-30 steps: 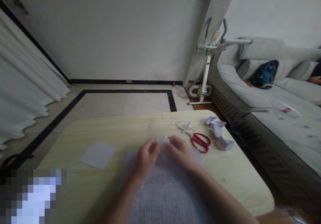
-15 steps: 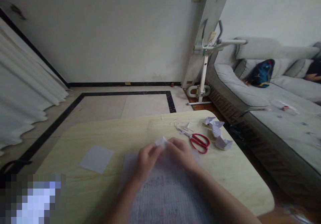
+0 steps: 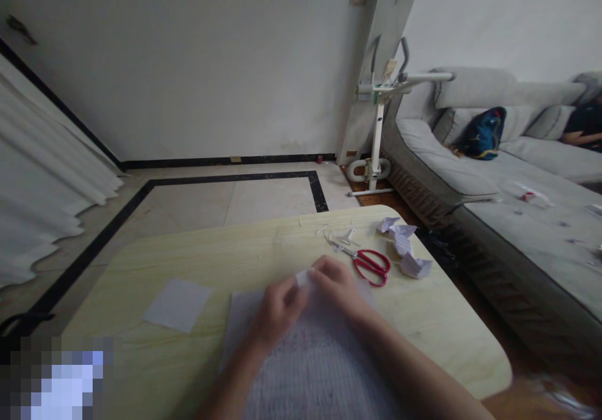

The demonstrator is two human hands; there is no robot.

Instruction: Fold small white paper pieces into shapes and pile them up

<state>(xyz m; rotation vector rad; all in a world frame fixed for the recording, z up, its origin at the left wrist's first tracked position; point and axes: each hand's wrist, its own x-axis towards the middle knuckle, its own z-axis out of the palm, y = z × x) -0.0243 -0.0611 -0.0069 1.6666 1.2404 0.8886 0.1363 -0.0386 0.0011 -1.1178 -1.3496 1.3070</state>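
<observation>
Hiding most of the small paper (image 3: 303, 276) between them, the left hand (image 3: 281, 304) and the right hand (image 3: 337, 287) are pinching it from either side, their fingers curling inward. Blur is softening the fingertips, so their exact placement is being hard to read. The forearms (image 3: 407, 348) are covering parts of the written sheet (image 3: 320, 370) below, whose near end is running out of view and whose writing is blurring past legibility. What is showing of the small paper is looking plain, whitish and pale-edged, sitting over the sheet's far part, left of the red-handled scissors (image 3: 369, 266).
</observation>
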